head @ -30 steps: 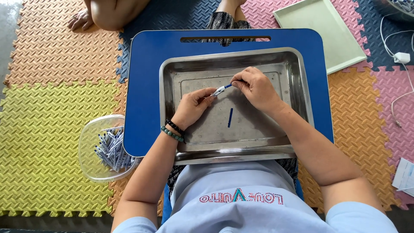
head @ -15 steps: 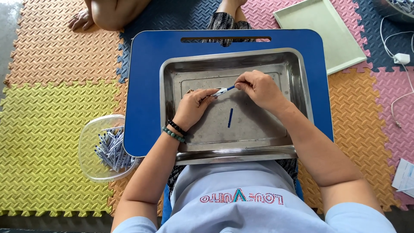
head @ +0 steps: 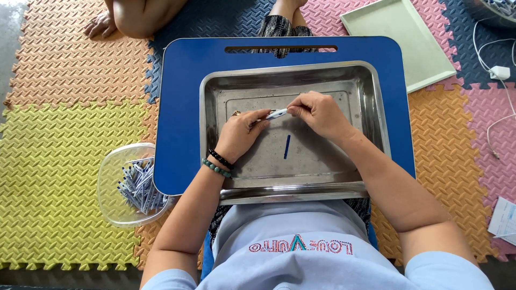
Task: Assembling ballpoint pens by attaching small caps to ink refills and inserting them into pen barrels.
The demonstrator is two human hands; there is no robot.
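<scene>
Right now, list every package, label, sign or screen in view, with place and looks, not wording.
Shirt print: on the wearer's chest at bottom centre; a row of red letters with one teal shape, on pale blue cloth.
Paper slip: on the mat at the right edge; white, cut off by the frame, its faint print too small to make out.
No screens or signs.

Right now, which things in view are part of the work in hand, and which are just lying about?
In the work:
left hand and right hand, both holding the small white pen part
blue stick lying in the metal tray
clear bowl of grey-blue pen parts
blue lap board

Lying about:
pale green tray
white charger and cable
paper
</scene>
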